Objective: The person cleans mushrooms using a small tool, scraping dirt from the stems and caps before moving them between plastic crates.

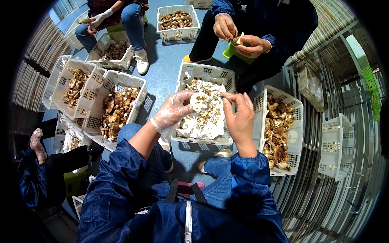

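Observation:
My left hand [175, 110], in a clear plastic glove, is closed on a mushroom [200, 102] with its pale side turned up. My right hand [242, 118] is bare and just to the right of that mushroom. Its thumb and forefinger are drawn together; whether anything small is between them, I cannot make out. Below both hands stands a white perforated basket [202, 140], lined with white cloth or paper and strewn with small brownish stem bits [204, 121].
Whole brown mushrooms fill a basket [279, 133] on my right and another [119, 109] on my left, beside a stacked basket [75, 87]. Opposite, a co-worker's hands [239, 38] hold a mushroom. Another co-worker's gloved hand [98, 19] is at upper left. Metal racks [324, 162] line the right side.

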A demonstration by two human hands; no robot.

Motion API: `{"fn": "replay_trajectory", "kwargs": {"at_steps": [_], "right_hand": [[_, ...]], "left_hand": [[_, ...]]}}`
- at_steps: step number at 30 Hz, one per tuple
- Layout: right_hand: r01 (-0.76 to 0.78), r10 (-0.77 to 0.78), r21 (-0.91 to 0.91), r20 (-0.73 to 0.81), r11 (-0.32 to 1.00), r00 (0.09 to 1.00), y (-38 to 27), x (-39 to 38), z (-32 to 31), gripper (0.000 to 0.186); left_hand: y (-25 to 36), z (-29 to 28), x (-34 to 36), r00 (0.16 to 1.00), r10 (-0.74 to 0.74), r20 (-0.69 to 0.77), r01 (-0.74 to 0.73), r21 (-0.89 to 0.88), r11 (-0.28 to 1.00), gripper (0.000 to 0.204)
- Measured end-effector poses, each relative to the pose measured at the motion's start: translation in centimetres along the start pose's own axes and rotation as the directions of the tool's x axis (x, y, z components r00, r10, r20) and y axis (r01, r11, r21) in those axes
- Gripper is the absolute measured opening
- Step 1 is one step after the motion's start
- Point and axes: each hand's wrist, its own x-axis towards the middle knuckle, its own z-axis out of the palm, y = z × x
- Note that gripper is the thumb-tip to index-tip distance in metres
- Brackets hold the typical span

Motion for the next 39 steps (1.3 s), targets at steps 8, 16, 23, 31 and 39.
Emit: {"fn": "replay_trajectory", "kwargs": {"at_steps": [8, 16, 23, 31, 39], "right_hand": [[-0.015, 0.022, -0.165, 0.04, 0.986, 0.999, 0.2, -0.2, -0.1, 0.011], [-0.112, 0.11, 0.028, 0.062, 0.993, 0.992, -0.3, 0.2, -0.1, 0.012], [-0.143, 0.114, 0.28, 0.117, 0.949, 0.987, -2.0, -0.2, 0.9, 0.015], [-0.253, 0.208, 0.292, 0.178, 0.922, 0.962, -2.3, -0.3, 1.0, 0.018], [-0.419, 0.36, 0.377, 0.219, 0.826, 0.907, -2.5, 0.0, 1.3, 0.013]], "left_hand": [[0.4, 0.2, -0.1, 0.993, 0.024, -0.117, -0.013, 0.089, 0.996, 0.042], [0.8, 0.6, -0.2, 0.964, 0.19, -0.186, -0.125, 0.31, 0.942, 0.03], [1.1, 1.3, -0.5, 0.924, 0.31, -0.224, -0.14, 0.556, 0.819, 0.027], [0.8, 1.7, -0.5, 0.88, 0.434, -0.192, -0.221, 0.643, 0.733, 0.03], [1.0, 2.0, -0.9, 0.895, 0.376, -0.241, -0.159, 0.614, 0.773, 0.029]]}}
